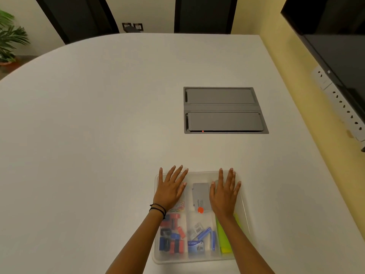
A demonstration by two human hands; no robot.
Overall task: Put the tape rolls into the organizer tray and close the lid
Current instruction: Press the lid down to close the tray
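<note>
Both the left hand (170, 189) and right hand (225, 191) lie flat, fingers spread, grasping nothing, apparently pressing the clear lid (199, 176) onto the organizer tray (156, 252) to seat it.

White table (118, 125), organizer tray (197, 259) near its front edge

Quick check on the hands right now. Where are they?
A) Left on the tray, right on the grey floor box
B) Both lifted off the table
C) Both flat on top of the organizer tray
C: the left hand and right hand lie palm-down, fingers spread, on the clear lid of the organizer tray.
</note>
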